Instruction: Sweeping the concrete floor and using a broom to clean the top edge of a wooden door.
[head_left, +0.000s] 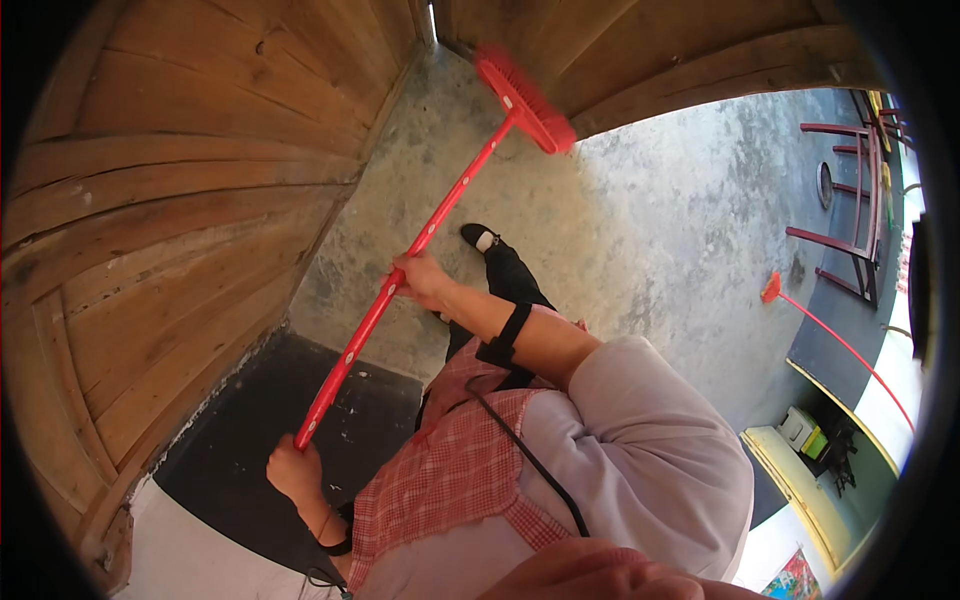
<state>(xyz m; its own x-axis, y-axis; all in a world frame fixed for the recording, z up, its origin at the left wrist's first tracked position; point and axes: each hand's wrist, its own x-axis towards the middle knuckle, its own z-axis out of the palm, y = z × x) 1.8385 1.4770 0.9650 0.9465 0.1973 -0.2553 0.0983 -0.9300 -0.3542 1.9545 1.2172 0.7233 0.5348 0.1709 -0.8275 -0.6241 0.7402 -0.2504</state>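
Observation:
A red push broom (367, 322) runs diagonally across the view, from lower left to upper right. My left hand (295, 469) is closed around the end of its handle. Farther along the handle, my right hand (421, 279) wraps it. The broom head (525, 101), with red bristles slightly blurred, is by the lower edge of a wooden panel (645, 52). I cannot tell whether the bristles touch the panel or the floor.
Wooden panelling (225, 127) rises on the left above a black-painted band (300, 420). My shoe (474, 234) stands on the stained concrete floor (637, 225). At right are a dark red wooden frame (855, 191), another red-handled broom (847, 341) and a yellow-edged cabinet (806, 487).

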